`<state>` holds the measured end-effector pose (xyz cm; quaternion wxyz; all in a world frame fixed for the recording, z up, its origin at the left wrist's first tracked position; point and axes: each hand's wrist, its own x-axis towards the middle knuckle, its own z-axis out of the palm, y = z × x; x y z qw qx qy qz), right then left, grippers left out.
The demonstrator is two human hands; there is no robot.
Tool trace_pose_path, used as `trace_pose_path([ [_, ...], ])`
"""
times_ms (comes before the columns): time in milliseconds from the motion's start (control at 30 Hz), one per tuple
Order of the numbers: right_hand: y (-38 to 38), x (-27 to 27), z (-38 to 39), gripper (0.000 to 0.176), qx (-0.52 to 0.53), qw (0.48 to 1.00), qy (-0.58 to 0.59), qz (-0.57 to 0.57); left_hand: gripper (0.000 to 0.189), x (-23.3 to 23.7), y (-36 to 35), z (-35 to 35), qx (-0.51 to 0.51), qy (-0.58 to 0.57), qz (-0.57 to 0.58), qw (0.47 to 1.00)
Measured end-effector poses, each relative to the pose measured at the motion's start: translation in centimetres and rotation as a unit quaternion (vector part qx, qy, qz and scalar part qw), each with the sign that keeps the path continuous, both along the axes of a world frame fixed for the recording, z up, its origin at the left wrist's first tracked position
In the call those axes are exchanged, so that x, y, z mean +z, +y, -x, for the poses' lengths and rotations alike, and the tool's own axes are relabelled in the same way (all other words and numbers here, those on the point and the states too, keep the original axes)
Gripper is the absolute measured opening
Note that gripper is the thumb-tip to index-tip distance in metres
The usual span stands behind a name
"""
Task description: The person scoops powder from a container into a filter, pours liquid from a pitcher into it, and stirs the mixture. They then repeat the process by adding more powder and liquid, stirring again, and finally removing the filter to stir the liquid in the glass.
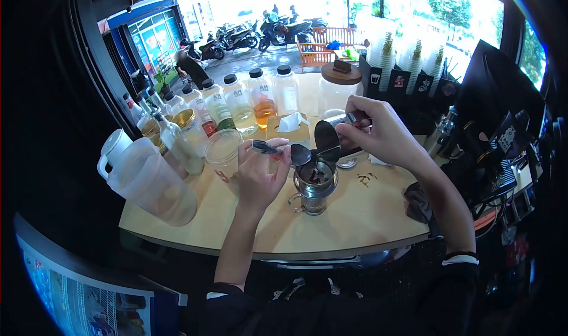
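My left hand point(260, 173) is closed around a spoon point(300, 154), its dark bowl beside the rim of a metal drip coffee filter point(315, 187). My right hand point(378, 129) grips the handle of a dark, cup-like scoop point(327, 142), tilted with its lower lip over the filter's mouth. Dark, loose contents that look like coffee grounds point(316, 174) show inside the filter. Underneath, a glass mug point(312, 206) with a handle on its left stands on the table point(278, 229) and carries the filter.
Left of my hands are an open plastic jar point(223, 149) and a large pitcher point(151, 182). Bottles point(262, 102), a tissue box point(288, 129) and a wooden-lidded jar point(341, 90) line the back. Brown crumbs point(365, 179) and a dark cloth point(418, 201) lie to the right.
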<state>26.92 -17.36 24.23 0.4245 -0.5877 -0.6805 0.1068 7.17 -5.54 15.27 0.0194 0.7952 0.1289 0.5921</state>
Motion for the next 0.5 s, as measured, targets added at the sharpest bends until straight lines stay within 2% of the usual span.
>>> trace_pose_path([
  [500, 0.8, 0.0, 0.8, 0.022, -0.023, 1.000, -0.010, 0.015, 0.010, -0.1, -0.1, 1.1, 0.015, -0.017, 0.003, 1.000],
])
